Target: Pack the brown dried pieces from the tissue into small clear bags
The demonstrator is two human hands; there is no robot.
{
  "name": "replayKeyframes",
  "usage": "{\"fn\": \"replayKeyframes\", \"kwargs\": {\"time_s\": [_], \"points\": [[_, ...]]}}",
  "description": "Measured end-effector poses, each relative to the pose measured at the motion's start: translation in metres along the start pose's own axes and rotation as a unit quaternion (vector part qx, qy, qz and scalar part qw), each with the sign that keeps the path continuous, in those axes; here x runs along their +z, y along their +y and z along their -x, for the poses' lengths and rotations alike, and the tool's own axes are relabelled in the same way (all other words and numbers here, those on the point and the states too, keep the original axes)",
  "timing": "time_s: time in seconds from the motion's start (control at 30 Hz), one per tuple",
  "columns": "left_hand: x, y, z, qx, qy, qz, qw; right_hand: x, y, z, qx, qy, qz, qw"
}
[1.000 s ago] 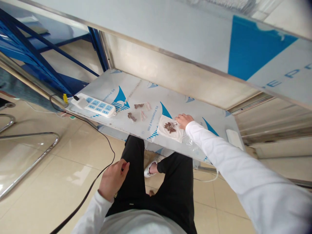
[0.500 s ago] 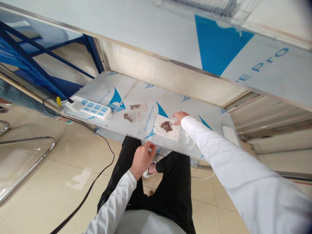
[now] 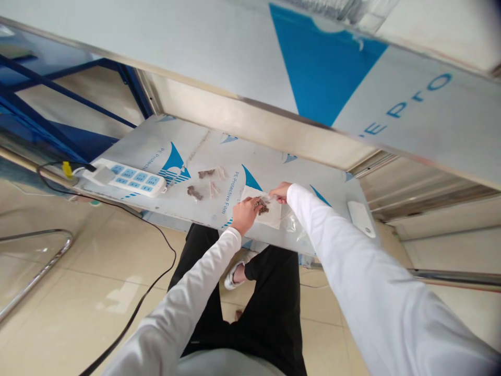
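My left hand (image 3: 245, 215) reaches over the left side of a white sheet (image 3: 271, 218), its fingers closed at a small heap of brown metal screws (image 3: 263, 208). The fingertips cover part of the heap, so how many screws they grip is hidden. Just to the right, my right hand (image 3: 280, 192) pinches a small clear plastic bag (image 3: 269, 198) above the sheet's far edge. More clear bags (image 3: 291, 223) lie beside the sheet, under my right forearm.
Small bags of brown hardware (image 3: 206, 173) lie left of the sheet on the film-covered shelf (image 3: 250, 151). A white power strip (image 3: 135, 179) sits at the left end, its black cable (image 3: 156, 284) hanging down. A white device (image 3: 360, 218) is at the right. An upper shelf (image 3: 188, 52) overhangs the back.
My left hand has moved up from the shelf's front edge to the screw heap. My right hand now holds a clear bag toward the heap. The view has shifted slightly.
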State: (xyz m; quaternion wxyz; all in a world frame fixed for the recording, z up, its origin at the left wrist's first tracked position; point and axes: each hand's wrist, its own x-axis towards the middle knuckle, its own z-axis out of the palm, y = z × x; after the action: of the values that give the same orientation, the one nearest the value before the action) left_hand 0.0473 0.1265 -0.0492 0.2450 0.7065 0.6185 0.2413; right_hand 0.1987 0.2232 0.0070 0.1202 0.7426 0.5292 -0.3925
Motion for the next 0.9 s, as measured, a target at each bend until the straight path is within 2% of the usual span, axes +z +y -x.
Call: {"fn": "replayKeyframes", "kwargs": {"time_s": [0.23, 0.53, 0.67, 0.8, 0.9], "points": [[0.002, -0.006, -0.014, 0.031, -0.002, 0.005, 1.0, -0.001, 0.005, -0.001, 0.012, -0.034, -0.061, 0.997], [0.006, -0.012, -0.017, 0.046, 0.043, 0.013, 0.998, 0.002, 0.007, 0.004, -0.003, -0.014, -0.181, 0.983], [0.001, -0.015, -0.01, 0.072, 0.077, 0.022, 0.994, 0.008, 0.018, 0.016, -0.05, 0.004, -0.292, 0.955], [-0.007, -0.018, 0.003, 0.122, 0.094, 0.036, 0.987, 0.017, 0.046, 0.041, -0.101, 0.024, -0.406, 0.908], [-0.014, -0.01, 0.018, 0.172, 0.115, 0.097, 0.974, 0.028, 0.069, 0.068, -0.123, 0.037, -0.468, 0.874]]}}
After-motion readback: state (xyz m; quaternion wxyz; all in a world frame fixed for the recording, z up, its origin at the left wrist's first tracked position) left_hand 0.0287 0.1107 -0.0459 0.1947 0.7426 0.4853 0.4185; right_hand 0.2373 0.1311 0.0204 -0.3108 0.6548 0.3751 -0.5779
